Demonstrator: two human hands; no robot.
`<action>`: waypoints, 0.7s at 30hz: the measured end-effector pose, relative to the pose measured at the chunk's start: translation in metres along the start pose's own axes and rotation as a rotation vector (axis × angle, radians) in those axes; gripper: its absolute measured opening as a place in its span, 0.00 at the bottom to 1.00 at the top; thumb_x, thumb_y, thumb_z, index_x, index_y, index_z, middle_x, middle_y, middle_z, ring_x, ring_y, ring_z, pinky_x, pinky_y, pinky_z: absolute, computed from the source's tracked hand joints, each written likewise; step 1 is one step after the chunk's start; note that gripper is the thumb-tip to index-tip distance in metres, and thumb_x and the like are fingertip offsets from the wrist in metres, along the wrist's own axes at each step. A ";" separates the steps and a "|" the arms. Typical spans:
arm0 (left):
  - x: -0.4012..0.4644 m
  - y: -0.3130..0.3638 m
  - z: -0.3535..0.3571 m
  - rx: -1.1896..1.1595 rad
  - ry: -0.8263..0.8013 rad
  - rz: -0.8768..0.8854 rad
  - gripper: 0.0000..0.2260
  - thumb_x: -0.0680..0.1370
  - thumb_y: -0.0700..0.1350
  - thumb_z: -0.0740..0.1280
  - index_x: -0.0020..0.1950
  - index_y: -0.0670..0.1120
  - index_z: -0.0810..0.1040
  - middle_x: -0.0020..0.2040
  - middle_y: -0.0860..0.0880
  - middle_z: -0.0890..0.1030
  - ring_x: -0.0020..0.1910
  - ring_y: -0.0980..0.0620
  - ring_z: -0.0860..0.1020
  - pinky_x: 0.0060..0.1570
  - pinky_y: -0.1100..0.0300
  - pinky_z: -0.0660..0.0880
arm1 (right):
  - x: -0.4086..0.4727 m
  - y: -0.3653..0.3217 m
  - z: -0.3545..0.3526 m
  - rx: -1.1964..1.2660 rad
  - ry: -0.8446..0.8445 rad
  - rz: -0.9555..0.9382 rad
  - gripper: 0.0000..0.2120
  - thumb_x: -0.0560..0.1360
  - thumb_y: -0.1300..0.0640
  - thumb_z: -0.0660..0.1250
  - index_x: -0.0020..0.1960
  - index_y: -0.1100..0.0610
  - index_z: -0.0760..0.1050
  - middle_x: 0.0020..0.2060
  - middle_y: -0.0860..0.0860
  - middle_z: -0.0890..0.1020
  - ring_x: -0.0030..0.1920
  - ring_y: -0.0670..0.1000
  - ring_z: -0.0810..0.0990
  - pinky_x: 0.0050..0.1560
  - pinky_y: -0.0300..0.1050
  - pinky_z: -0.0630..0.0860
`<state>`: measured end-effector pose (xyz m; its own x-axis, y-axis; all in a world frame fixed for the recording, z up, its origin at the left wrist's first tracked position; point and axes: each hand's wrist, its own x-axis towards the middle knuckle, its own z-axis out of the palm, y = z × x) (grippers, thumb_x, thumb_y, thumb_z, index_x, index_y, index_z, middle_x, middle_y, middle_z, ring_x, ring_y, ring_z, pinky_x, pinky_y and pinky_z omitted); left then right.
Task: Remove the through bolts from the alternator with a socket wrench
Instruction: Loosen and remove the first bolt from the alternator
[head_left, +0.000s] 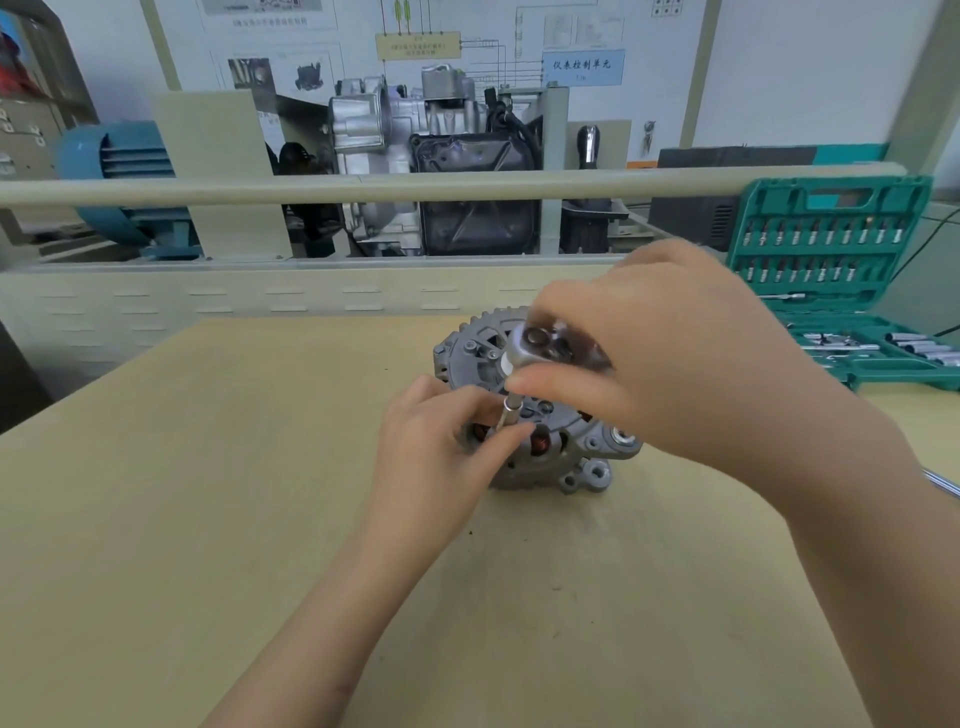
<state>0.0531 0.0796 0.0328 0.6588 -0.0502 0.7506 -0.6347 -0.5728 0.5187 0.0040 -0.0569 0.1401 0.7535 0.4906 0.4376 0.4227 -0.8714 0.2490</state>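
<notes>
On the bench (208, 519), near its middle, the alternator (540, 447) sits with its rear face up. A socket wrench (540, 345) stands over it, its extension (506, 415) dropping toward the housing edge nearest the person. The right hand (675, 358) wraps the wrench head and handle in a clenched grip, thumb stretched across beneath the head. The left hand (441, 441) pinches the extension low down between thumb and fingers, steadying it on what I take to be 1 through bolt.

Risks, as I judge them: the extension leans slightly, so if the socket is not square on the bolt head it may slip and round it. The alternator is held by nothing but its own weight and the hands, so a hard pull on the wrench could turn or tip it. The left fingers lie close to the socket and could be nipped if it jumps off.

Hidden: the socket and bolt head are covered by the left fingers, so I cannot tell whether they are engaged. The wrench handle is lost under the right hand, and the head is blurred. How many bolts are left is unclear. A green socket case (841, 280) lies open at the right, partly cut off.
</notes>
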 end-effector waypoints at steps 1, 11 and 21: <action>0.000 0.001 0.001 0.020 0.014 0.004 0.07 0.64 0.46 0.76 0.33 0.47 0.78 0.27 0.63 0.69 0.36 0.56 0.71 0.38 0.64 0.66 | 0.000 -0.001 0.001 -0.019 0.008 0.011 0.28 0.66 0.35 0.44 0.50 0.50 0.73 0.34 0.45 0.76 0.36 0.50 0.72 0.45 0.40 0.53; -0.001 -0.008 -0.005 -0.198 -0.129 -0.021 0.06 0.69 0.43 0.72 0.41 0.54 0.79 0.35 0.61 0.77 0.40 0.65 0.71 0.42 0.74 0.66 | 0.007 0.016 0.006 0.230 -0.106 -0.188 0.18 0.75 0.49 0.55 0.62 0.51 0.72 0.53 0.44 0.78 0.55 0.48 0.72 0.58 0.42 0.61; 0.004 -0.006 -0.005 -0.197 -0.080 -0.102 0.14 0.67 0.43 0.74 0.33 0.60 0.72 0.28 0.61 0.73 0.37 0.69 0.69 0.39 0.77 0.64 | 0.050 0.019 0.003 -0.008 -0.135 -0.151 0.34 0.55 0.27 0.49 0.45 0.48 0.76 0.31 0.45 0.76 0.27 0.41 0.67 0.29 0.40 0.67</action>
<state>0.0581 0.0869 0.0348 0.7482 -0.0692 0.6598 -0.6248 -0.4079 0.6657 0.0509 -0.0488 0.1641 0.7427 0.6107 0.2746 0.5329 -0.7874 0.3099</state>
